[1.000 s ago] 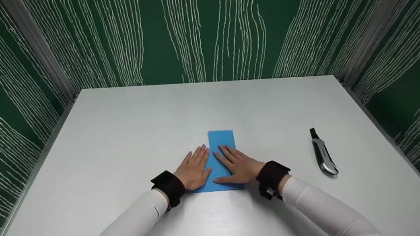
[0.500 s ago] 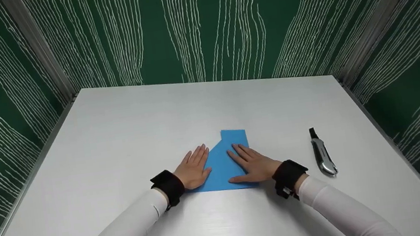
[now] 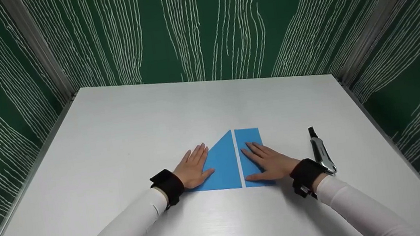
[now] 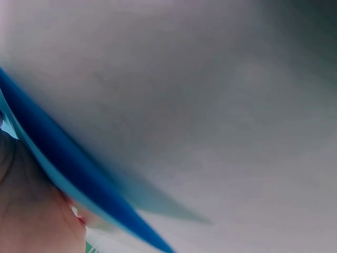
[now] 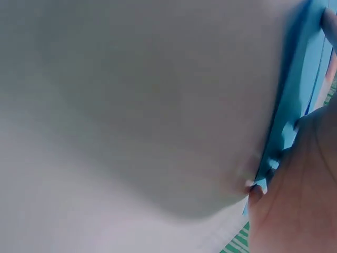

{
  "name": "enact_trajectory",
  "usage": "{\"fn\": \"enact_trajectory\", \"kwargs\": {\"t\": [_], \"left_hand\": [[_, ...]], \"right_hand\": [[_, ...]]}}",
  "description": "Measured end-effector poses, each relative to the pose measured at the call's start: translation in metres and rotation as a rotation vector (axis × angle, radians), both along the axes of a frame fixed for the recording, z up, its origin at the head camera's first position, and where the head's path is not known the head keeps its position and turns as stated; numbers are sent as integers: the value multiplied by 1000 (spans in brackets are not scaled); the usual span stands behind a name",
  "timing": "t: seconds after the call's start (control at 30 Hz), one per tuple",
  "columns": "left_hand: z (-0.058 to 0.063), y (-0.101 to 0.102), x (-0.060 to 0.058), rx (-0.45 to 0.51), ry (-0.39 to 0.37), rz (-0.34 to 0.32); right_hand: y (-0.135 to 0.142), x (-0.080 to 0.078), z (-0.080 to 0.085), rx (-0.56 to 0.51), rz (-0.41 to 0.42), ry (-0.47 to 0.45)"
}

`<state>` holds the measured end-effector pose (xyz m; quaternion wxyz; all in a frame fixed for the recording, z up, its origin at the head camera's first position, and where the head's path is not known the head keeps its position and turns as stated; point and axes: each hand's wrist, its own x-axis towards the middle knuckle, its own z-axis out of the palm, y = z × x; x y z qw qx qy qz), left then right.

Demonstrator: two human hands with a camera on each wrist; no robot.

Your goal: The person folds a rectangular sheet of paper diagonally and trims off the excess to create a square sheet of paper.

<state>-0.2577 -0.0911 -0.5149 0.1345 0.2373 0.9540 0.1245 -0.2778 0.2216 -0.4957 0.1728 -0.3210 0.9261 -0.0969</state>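
Two flat blue paper pieces lie side by side with a narrow white gap between them. The larger piece (image 3: 224,165) has a slanted left edge, and my left hand (image 3: 192,169) rests on that side with straight fingers. On the narrow strip (image 3: 247,135) to the right, my right hand (image 3: 271,163) lies with its fingers spread. The left wrist view shows part of the palm (image 4: 37,216) against the blue paper, whose edge (image 4: 79,174) stands slightly off the table. In the right wrist view, the hand (image 5: 295,211) touches the strip (image 5: 287,105).
A utility knife (image 3: 321,151) with a grey and black handle lies right of the strip, its lower end close to my right wristband (image 3: 308,174). The white table (image 3: 153,117) is bordered by green walls (image 3: 158,31) with white wavy lines.
My right hand has slid to the right, drawing the narrow strip off the larger piece. A gap now separates the two, and more of the slanted edge shows. My left hand stays put.
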Motion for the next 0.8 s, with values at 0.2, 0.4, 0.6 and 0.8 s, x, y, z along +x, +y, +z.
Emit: {"fn": "enact_trajectory", "kwargs": {"t": [0.2, 0.4, 0.6, 0.8], "left_hand": [[-4, 0, -3, 1, 6, -6], [2, 0, 1, -8, 8, -1], [10, 2, 6, -1, -14, 5], [10, 2, 7, 14, -1, 7]], "right_hand": [[20, -1, -2, -10, -9, 26], [34, 1, 1, -39, -16, 46], [39, 2, 0, -65, -4, 68], [41, 3, 0, -88, -5, 85]]}}
